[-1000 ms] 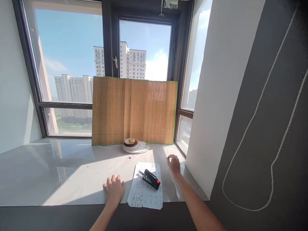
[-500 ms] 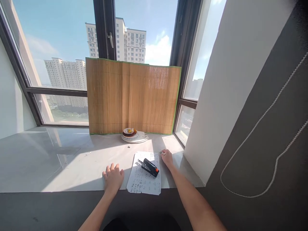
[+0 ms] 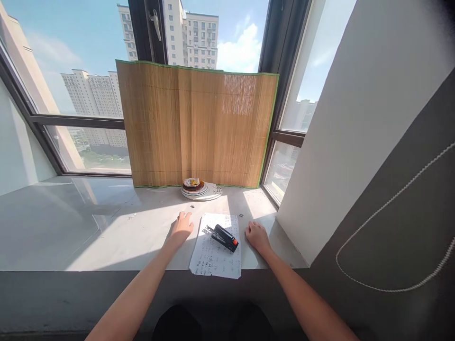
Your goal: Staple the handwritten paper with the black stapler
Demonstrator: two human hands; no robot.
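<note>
On the windowsill lies a sheaf of handwritten paper, and on it rests a black stapler with an orange part, its top swung open. My left hand is left of the paper, fingers stretched forward, with nothing visible in it. Just beyond its fingertips is a small dark piece, too small to name. To the right of the paper, my right hand rests on the sill with its fingers curled in and nothing visible in them. A small grey strip that looks like staples lies beyond it.
A stack of plates stands at the back, before a bamboo mat leaning on the window. A white wall closes off the right side. A beaded cord hangs farther right. The sill's front edge runs near me.
My left hand has moved forward and right, toward the small dark piece. My right hand has let go of the small strip, which now lies on the sill, and has drawn back. The view has tilted down.
</note>
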